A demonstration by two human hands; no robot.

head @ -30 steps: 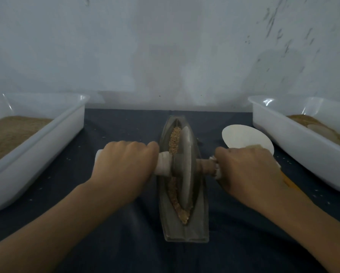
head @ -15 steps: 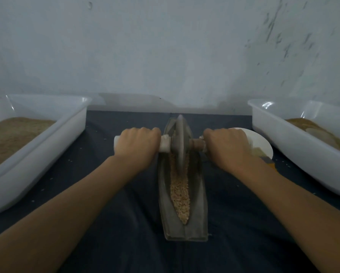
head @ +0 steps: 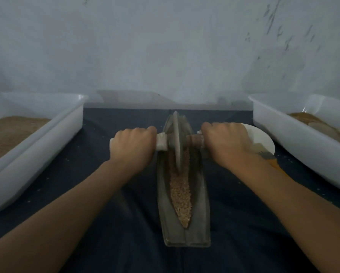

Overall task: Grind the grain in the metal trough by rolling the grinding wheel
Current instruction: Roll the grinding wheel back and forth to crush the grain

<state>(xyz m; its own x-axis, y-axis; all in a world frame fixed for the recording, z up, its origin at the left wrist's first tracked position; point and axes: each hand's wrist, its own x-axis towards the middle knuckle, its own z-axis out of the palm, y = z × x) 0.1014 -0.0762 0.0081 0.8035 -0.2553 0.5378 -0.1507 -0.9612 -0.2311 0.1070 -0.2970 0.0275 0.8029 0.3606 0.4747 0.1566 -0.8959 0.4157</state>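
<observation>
At the far left a white tray (head: 47,123) stands on the dark tabletop (head: 110,223) and holds brown ground powder (head: 9,133). To the right of it, the left hand (head: 132,147) is curled tightly around the pale left end of the handle (head: 162,141), with the knuckles up. This handle goes through the middle of the grinding wheel (head: 176,138), a grey disc that stands upright on its edge in the far part of the metal trough (head: 185,236). The trough is long and narrow like a boat, it lies in the middle of the tabletop and points away from the person. The grain (head: 182,198) fills its groove from under the wheel down to the near tip. On the other side of the wheel the right hand (head: 227,144) grips the brown right end of the handle in the same way, fingers wrapped around it. Just behind this hand lies a white plate (head: 262,137), partly hidden by it. At the far right a second white tray (head: 295,138) also holds brown powder (head: 303,117).
</observation>
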